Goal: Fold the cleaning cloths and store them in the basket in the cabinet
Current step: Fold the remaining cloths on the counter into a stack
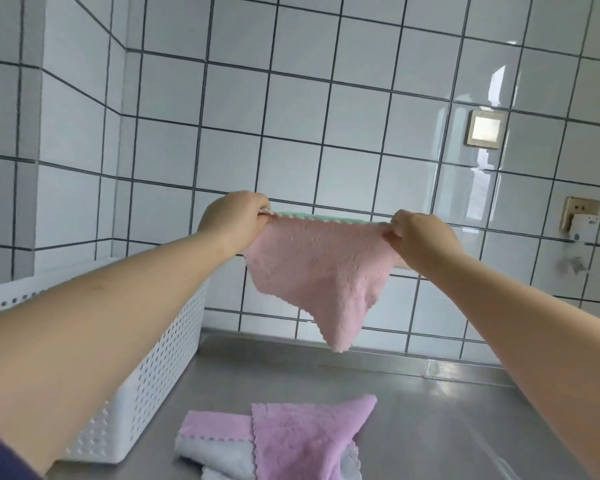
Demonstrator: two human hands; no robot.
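Note:
A pink cloth (323,271) with a green back edge hangs in the air in front of the tiled wall. My left hand (232,220) pinches its top left corner and my right hand (420,237) pinches its top right corner, so the top edge is stretched between them and the rest hangs down to a point. Below, a purple and white cloth (291,441) lies crumpled on the steel counter (447,427). A white perforated basket (153,368) stands on the counter at the left, partly hidden by my left forearm.
The tiled wall (326,116) runs behind the counter. On it at the right are a square metal plate (484,129) and a socket (579,213) with a white plug. The wall steps out into a tiled column at the far left.

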